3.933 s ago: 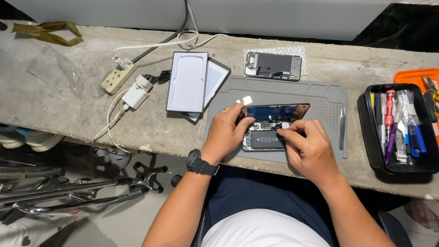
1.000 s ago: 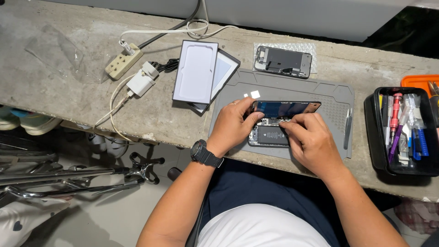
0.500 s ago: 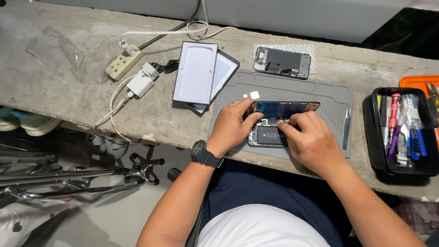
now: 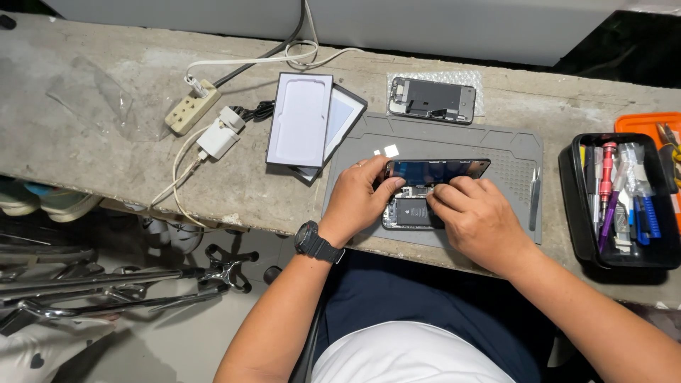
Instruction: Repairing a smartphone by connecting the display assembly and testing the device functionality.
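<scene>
- Opened phone body (image 4: pixel 411 213) is laid on the grey work mat (image 4: pixel 511 152), long axis running left-right; its lifted screen panel (image 4: pixel 440 170) is stood along the far edge, same axis.
- Left hand (image 4: pixel 358 198) is set at the phone's left end, fingers curled onto the screen panel's left corner, gripping it.
- Right hand (image 4: pixel 475 216) is laid over the phone's right half, fingertips pinched down at the top middle of the open body; whether anything is held between them cannot be told.
- Both hands are touching the phone; the seam between panel and body is lying just ahead of the fingertips.
- Tweezers (image 4: pixel 534 198) are left on the mat, right of the right hand.
- Black tool tray (image 4: pixel 571 206) is seen further right; a spare screen (image 4: pixel 433 98) beyond the mat; white boxes (image 4: pixel 301 120) to the left.
</scene>
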